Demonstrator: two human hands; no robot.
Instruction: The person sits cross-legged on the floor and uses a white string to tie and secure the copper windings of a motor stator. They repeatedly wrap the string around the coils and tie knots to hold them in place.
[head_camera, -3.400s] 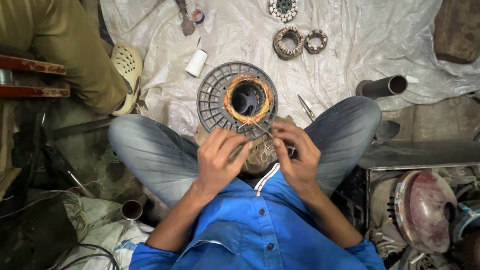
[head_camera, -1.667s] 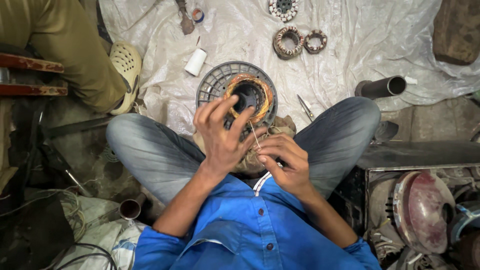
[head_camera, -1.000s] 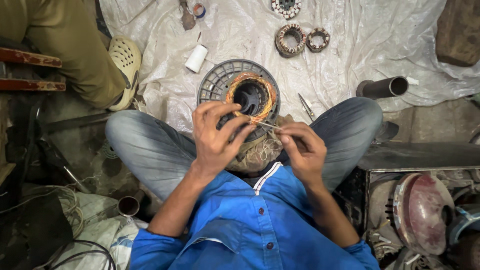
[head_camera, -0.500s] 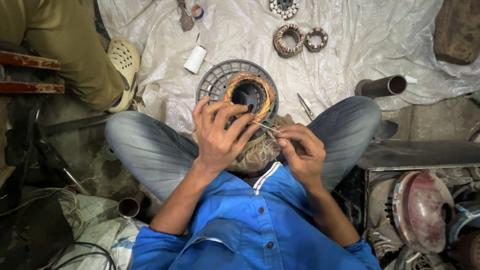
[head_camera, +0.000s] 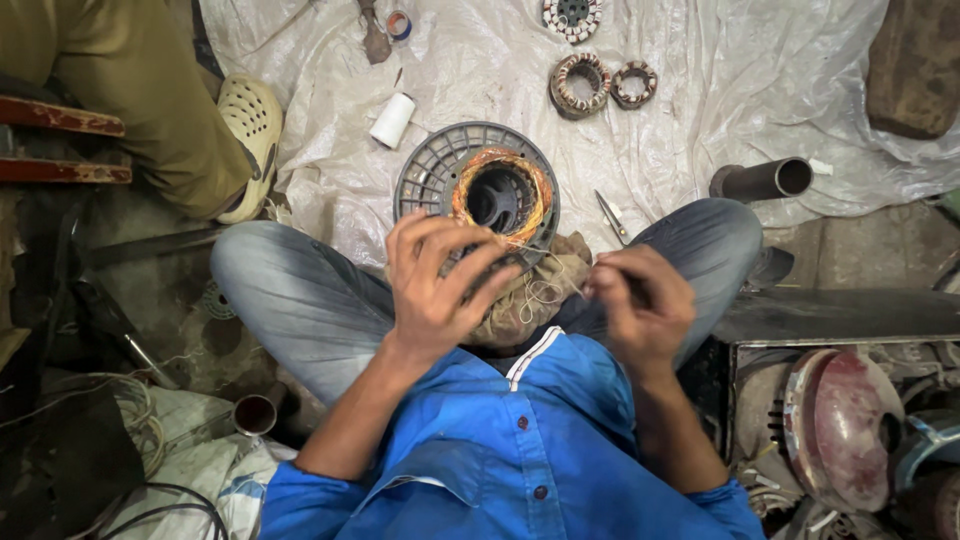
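Hands at work over the lap of a seated person in a blue shirt and grey jeans. Left hand (head_camera: 435, 290) is raised with fingers spread and slightly curled, its fingertips resting on the near rim of the round grey slotted motor stator with copper-orange winding (head_camera: 478, 190), which stands on edge between the knees, on the white plastic sheet (head_camera: 700, 80). Right hand (head_camera: 640, 305) is curled closed, fingertips pinched together on a thin pale thread (head_camera: 550, 285) running back toward the winding. A bundle of tan cloth (head_camera: 530, 300) sits in the lap just under both hands.

Small metal snips (head_camera: 612, 217) lie near the right knee. White thread spool (head_camera: 392, 120) lies beyond the stator. Dark metal pipe (head_camera: 765, 180) rests to the right. Another person's olive trouser leg and cream perforated clog (head_camera: 248, 125) at upper left.
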